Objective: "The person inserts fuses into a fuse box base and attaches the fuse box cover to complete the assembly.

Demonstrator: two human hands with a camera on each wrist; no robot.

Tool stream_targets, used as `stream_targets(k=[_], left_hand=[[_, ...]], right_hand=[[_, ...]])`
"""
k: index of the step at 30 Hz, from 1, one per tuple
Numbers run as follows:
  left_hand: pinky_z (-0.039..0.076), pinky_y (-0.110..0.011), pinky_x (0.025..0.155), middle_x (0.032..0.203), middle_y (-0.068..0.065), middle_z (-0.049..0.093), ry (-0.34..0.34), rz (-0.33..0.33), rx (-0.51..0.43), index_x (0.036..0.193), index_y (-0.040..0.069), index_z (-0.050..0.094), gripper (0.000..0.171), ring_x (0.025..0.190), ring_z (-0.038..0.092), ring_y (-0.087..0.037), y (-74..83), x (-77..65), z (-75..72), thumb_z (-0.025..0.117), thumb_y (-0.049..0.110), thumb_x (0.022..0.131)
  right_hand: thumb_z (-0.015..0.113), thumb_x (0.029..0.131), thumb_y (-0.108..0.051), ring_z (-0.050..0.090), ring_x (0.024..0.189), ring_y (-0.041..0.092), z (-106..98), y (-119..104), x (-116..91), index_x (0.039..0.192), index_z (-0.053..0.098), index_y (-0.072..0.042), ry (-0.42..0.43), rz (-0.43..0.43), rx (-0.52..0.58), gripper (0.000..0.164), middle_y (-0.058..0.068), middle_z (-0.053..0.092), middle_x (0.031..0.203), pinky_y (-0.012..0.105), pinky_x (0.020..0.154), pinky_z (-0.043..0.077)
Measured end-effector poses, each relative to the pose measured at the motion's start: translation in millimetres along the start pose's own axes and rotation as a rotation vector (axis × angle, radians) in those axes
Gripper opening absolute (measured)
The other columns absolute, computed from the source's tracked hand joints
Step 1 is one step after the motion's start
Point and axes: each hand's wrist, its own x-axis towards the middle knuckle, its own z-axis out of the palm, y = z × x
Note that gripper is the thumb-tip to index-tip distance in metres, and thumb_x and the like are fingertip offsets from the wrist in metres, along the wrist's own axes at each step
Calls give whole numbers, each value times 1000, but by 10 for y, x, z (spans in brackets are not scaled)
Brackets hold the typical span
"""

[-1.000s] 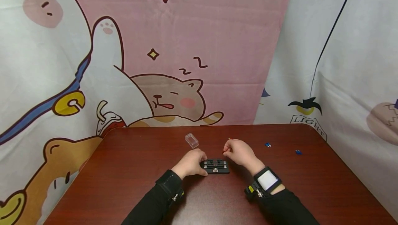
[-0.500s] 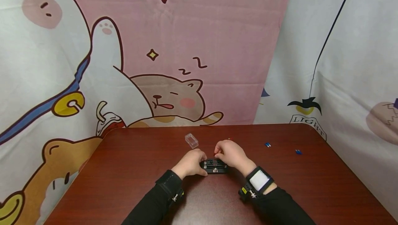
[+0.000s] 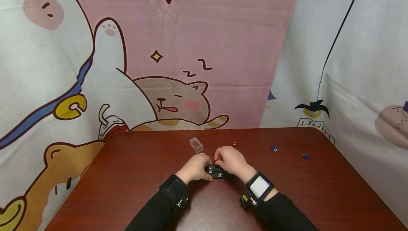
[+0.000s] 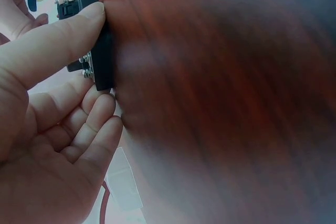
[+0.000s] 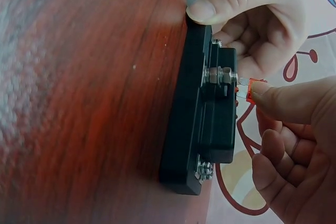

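Note:
A black fuse block [image 3: 215, 172] with metal screw terminals lies on the table. My left hand [image 3: 196, 166] holds its left end, thumb along the near edge and fingers at the far side; the left wrist view shows the thumb pressed to the block's base [image 4: 105, 66]. Between thumb and fingertips, my right hand [image 3: 233, 161] pinches a red blade fuse [image 5: 250, 92]. In the right wrist view the fuse's metal prongs point at the top of the block [image 5: 220, 124], right at its surface. The right fingers partly cover the block's right side in the head view.
A clear plastic box [image 3: 196, 144] sits behind the left hand. Another small red piece [image 3: 235, 143] lies beyond the right hand. Farther right are a blue piece [image 3: 274, 148] and a second blue one [image 3: 305, 156]. A printed cloth hangs behind the table [image 3: 143, 153].
My right hand has moved left with the red fuse, from beside the block to over it. The red piece behind that hand now shows fully. The left hand and block stay put.

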Motion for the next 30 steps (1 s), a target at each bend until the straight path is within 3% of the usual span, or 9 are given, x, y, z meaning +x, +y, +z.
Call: stream_targets(k=[30], left_hand=[[45, -28, 72, 81, 3, 58, -13, -11, -6, 87, 9, 70, 38, 75, 52, -9, 16, 0, -11, 95, 21, 61]], right_hand=[[83, 78, -15, 55, 78, 16, 43, -57, -6, 77, 64, -20, 8, -48, -76, 19, -6, 53, 75, 33, 65, 48]])
